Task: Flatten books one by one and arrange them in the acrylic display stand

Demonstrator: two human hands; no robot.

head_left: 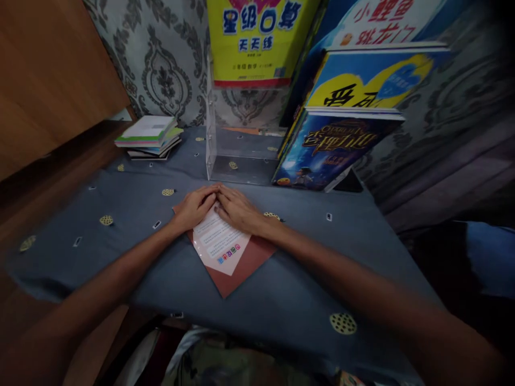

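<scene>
Near edge: blue-grey cloth (281,300) with scattered pale round motifs covers the table and droops over the front. Some crumpled fabric sits below the edge, too dim to identify.

On the cloth, a red-brown cover (245,268) lies flat, one corner pointing at the person. A white leaflet (219,246) with printed lines and a row of coloured characters lies on top of it, turned the same way.

Both forearms reach in from the near side. Left hand (196,206) and right hand (238,209) rest palm down on the far end of the leaflet. Fingers are straight and held together, gripping nothing, and the tips of the two hands meet.

Just beyond the leaflet is a clear plastic stand (241,161) with nothing in it. Right of the stand, a dark-blue picture book (325,153) leans, with more books tilted above it. Behind the stand is a yellow book (255,37), upright.

Beyond the leaflet to the left is a low stack of thin books (151,136).

The back wall has grey damask wallpaper (161,64). Far left, a wooden panel (48,69). The light is dim.
</scene>
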